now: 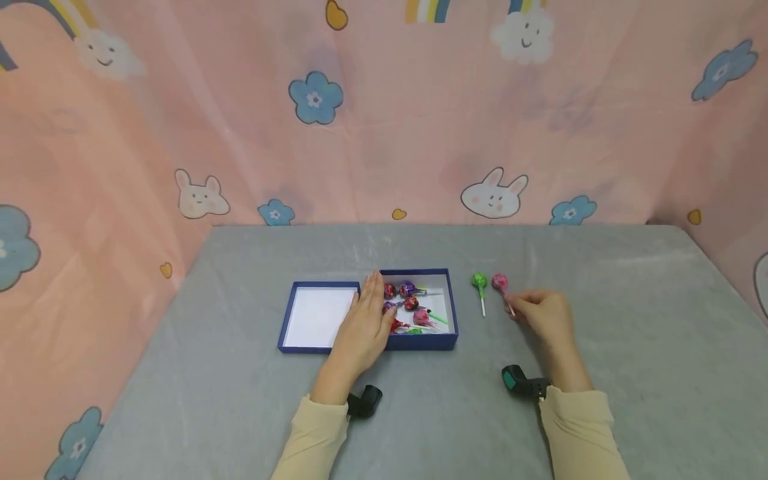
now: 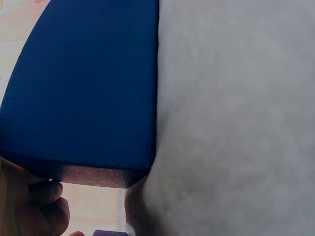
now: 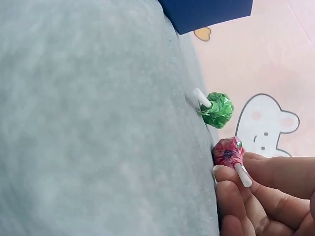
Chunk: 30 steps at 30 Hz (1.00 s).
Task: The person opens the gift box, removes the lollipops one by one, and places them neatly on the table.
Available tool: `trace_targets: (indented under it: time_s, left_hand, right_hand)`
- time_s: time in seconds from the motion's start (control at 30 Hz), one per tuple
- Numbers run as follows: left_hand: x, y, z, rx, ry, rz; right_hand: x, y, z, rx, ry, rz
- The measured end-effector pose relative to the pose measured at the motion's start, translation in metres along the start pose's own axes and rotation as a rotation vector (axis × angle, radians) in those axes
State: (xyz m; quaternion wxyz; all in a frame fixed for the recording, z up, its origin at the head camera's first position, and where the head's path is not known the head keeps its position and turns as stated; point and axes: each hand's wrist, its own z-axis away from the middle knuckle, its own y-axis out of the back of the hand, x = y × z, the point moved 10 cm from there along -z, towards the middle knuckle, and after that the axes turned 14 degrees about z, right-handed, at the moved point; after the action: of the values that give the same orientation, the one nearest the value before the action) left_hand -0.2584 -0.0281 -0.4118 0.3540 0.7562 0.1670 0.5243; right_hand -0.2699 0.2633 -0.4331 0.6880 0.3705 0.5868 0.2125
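A blue box (image 1: 447, 313) with a white inside holds several wrapped lollipops (image 1: 410, 305). Its lid (image 1: 315, 317) lies upturned to the left, touching it. My left hand (image 1: 367, 320) rests flat with straight fingers over the box's left wall; in the left wrist view the blue box wall (image 2: 88, 93) fills the frame with fingers (image 2: 39, 206) below it. On the table right of the box lie a green lollipop (image 1: 479, 283) (image 3: 217, 109) and a pink lollipop (image 1: 500, 283) (image 3: 228, 152). My right hand (image 1: 537, 313) (image 3: 246, 189) pinches the pink lollipop's white stick.
The grey table (image 1: 630, 347) is walled on three sides by a pink cartoon-print cloth (image 1: 384, 120). Wrist cameras (image 1: 523, 383) sit on both cream sleeves near the front edge.
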Motion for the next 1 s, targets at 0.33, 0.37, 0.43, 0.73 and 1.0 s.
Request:
trace_targets:
  time_s: [0.33, 0.37, 0.43, 0.73, 1.0]
  left_hand:
    - [0.000, 0.002, 0.001, 0.002, 0.007, 0.011]
    - [0.000, 0.001, 0.002, 0.000, 0.010, 0.012]
    - [0.000, 0.000, 0.003, -0.002, 0.012, 0.008]
    - [0.000, -0.001, 0.004, 0.006, 0.008, -0.004]
    - [0.001, 0.001, 0.003, 0.017, 0.003, -0.018]
  right_hand:
    - [-0.002, -0.007, 0.002, -0.039, 0.004, 0.005]
    - [-0.001, -0.007, 0.002, -0.043, 0.009, 0.009]
    - [0.001, -0.009, 0.004, -0.054, 0.014, 0.019]
    - [0.004, -0.014, 0.003, -0.097, 0.024, 0.037]
    - [0.003, -0.012, 0.001, -0.095, 0.037, 0.080]
